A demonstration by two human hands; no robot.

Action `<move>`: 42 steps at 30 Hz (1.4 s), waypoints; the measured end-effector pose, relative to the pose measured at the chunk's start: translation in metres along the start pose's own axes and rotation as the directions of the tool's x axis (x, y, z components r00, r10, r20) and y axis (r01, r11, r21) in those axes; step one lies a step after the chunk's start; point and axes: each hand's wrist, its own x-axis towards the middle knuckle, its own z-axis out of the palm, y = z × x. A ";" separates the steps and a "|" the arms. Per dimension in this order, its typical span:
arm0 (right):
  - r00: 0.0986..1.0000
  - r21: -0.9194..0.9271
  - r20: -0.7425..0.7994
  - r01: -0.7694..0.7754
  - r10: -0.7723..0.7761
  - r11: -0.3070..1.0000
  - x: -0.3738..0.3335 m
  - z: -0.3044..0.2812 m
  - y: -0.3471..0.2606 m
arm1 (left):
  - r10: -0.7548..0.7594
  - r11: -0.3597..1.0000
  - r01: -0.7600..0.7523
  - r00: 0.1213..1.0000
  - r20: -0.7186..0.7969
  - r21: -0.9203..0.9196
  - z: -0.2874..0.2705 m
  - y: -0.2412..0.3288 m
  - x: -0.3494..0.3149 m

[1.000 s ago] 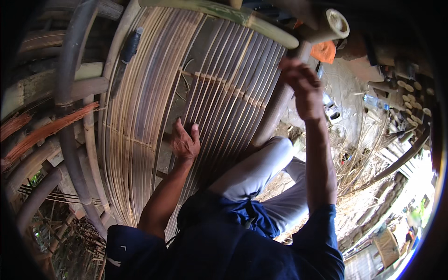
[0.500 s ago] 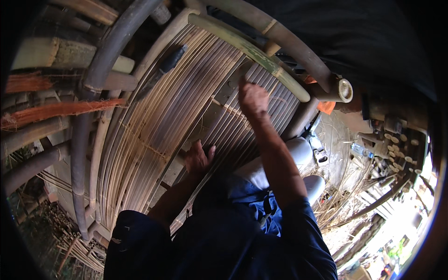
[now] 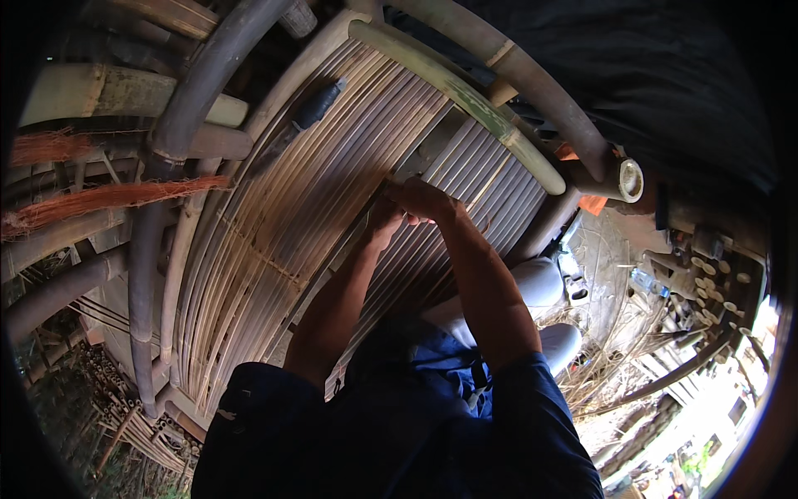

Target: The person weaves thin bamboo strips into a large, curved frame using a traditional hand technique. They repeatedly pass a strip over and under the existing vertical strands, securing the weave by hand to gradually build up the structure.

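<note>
Both hands meet over a gap in a panel of thin bamboo slats (image 3: 307,200), set in a frame of thick bamboo poles. My left hand (image 3: 384,223) is closed, its fingertips pressed close to the other hand. My right hand (image 3: 426,201) reaches in from the right, fingers curled, its back hiding most of the grip. Whatever the fingers hold is too small or too hidden to name. To the left, a knife with a dark handle (image 3: 318,105) lies on the slats, its blade dim in shadow. A thin pale strip (image 3: 489,185) runs across the right-hand slats.
A green-brown bamboo rail (image 3: 465,96) curves along the panel's far side. Orange fibre strands (image 3: 116,196) hang on the poles at left. Cut bamboo pieces (image 3: 706,283), a plastic bottle (image 3: 648,283) and dry shavings (image 3: 607,341) lie at right. Thin bamboo sticks (image 3: 141,437) are bundled lower left.
My right hand has come down and left from the far slats. My left hand has moved up and right, so the two now meet. The view has shifted slightly.
</note>
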 end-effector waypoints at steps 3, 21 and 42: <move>0.988 -0.176 -0.121 0.078 -0.100 0.981 0.009 0.010 0.007 | -0.054 0.998 0.053 0.998 -0.012 -0.035 0.009 -0.035 0.008; 0.650 -0.406 -0.714 -0.082 -0.260 0.910 -0.125 -0.014 0.127 | -0.078 0.996 0.087 0.949 -0.306 0.018 -0.004 0.007 -0.050; 0.787 -0.870 -0.393 -0.152 -0.476 0.468 -0.191 -0.059 0.153 | 0.143 0.738 0.097 0.945 -0.295 0.668 0.033 0.017 -0.034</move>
